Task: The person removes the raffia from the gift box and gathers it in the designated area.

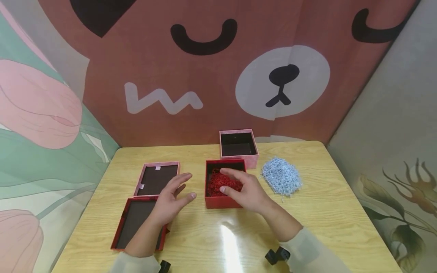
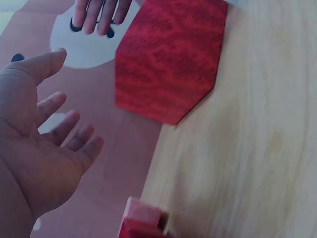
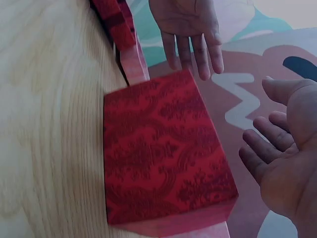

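Note:
A red patterned box (image 1: 223,203) stands mid-table, holding red shredded paper (image 1: 218,184). My right hand (image 1: 250,193) hovers over the box's right side, fingers loosely spread and gripping nothing. To the left of the box, my left hand (image 1: 170,201) is raised with its thumb and fingers apart, also holding nothing. The right wrist view shows the box's patterned side (image 3: 163,153), with both hands above it and apart from it. In the left wrist view, the left hand (image 2: 49,139) hangs in the air away from the box (image 2: 168,59).
Behind the red box stands an open pink box (image 1: 250,161) with a dark inside. A pile of pale blue shredded paper (image 1: 281,176) lies to its right. On the left are a pink lid (image 1: 158,180) and a red lid (image 1: 131,223), inner sides up. A printed curtain (image 1: 211,76) hangs behind.

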{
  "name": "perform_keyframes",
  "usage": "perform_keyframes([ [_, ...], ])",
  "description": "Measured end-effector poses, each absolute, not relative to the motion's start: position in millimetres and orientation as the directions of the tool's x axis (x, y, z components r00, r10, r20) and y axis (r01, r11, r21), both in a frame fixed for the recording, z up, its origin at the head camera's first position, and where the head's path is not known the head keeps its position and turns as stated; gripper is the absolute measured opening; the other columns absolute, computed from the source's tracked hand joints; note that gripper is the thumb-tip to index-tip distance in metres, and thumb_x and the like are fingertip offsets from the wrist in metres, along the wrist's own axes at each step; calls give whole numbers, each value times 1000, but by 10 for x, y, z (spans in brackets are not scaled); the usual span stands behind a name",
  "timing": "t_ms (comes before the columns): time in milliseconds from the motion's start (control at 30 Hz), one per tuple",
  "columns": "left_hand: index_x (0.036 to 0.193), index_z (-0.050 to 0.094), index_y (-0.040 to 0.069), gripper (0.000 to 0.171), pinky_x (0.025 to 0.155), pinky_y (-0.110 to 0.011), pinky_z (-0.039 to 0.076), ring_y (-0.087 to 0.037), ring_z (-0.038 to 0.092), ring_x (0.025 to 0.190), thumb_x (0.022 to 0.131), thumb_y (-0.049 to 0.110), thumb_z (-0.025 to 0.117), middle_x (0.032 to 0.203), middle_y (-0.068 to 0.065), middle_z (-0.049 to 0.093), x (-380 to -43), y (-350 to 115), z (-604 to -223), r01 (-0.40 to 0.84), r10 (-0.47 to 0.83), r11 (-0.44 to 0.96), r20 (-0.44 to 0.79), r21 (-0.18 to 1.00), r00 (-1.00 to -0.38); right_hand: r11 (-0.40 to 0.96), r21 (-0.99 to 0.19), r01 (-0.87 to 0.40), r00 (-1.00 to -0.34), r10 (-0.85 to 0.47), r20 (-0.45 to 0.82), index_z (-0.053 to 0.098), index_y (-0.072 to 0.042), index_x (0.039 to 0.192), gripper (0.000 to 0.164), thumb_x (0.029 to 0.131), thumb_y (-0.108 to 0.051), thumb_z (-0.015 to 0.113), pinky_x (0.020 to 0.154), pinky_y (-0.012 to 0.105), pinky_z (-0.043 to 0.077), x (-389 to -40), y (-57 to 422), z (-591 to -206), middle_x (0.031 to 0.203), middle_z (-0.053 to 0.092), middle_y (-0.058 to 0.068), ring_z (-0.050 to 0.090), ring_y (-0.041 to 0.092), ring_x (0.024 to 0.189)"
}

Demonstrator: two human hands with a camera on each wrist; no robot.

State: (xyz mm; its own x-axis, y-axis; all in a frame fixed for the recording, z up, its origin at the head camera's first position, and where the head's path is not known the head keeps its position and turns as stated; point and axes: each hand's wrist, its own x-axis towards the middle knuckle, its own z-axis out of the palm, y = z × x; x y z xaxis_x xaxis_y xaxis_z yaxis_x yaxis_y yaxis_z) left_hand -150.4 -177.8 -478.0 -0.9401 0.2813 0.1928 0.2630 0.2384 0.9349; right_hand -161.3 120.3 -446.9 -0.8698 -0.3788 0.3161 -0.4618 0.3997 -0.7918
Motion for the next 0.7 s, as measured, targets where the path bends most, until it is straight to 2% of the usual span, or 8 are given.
perform_keyframes([
  [133, 149, 55, 27, 64, 121, -57, 32, -29, 37, 148, 92, 21, 82, 159, -5, 41, -1530, -1645, -4837, 232, 293, 232, 159, 945, -943, 467, -763, -447, -884, -364, 294, 64, -19, 141, 53, 92, -30, 81, 110, 49, 49, -1666, 1248, -4481, 140, 65, -5, 57, 19, 134],
  [267, 151, 52, 30, 70, 121, -58, 31, -28, 33, 150, 89, 24, 85, 162, -3, 36, -1559, -1518, -4887, 189, 287, 232, 119, 954, -950, 531, -723, -442, -889, -368, 273, 60, -22, 144, 60, 90, -34, 83, 112, 53, 46, -1725, 1276, -4497, 143, 63, -2, 55, 23, 136],
  [433, 155, 48, 28, 77, 122, -56, 31, -29, 31, 151, 88, 29, 86, 165, 0, 32, -1599, -1385, -4935, 163, 299, 243, 85, 956, -950, 594, -680, -430, -894, -383, 232, 56, -21, 148, 70, 87, -39, 85, 111, 56, 47, -1800, 1309, -4505, 145, 60, 4, 56, 30, 134],
  [600, 157, 46, 26, 81, 122, -54, 32, -31, 34, 150, 87, 35, 86, 166, -1, 31, -1647, -1301, -4983, 166, 313, 289, 71, 943, -947, 619, -664, -419, -895, -405, 187, 55, -17, 148, 75, 85, -41, 86, 105, 56, 51, -1878, 1350, -4501, 146, 58, 5, 58, 31, 129],
  [700, 158, 45, 19, 84, 121, -53, 33, -31, 35, 150, 86, 34, 87, 166, -5, 31, -1672, -1279, -5008, 172, 309, 307, 73, 936, -948, 630, -655, -417, -890, -430, 153, 52, -18, 150, 78, 85, -42, 87, 104, 56, 52, -1920, 1361, -4489, 148, 56, 5, 57, 32, 130],
])
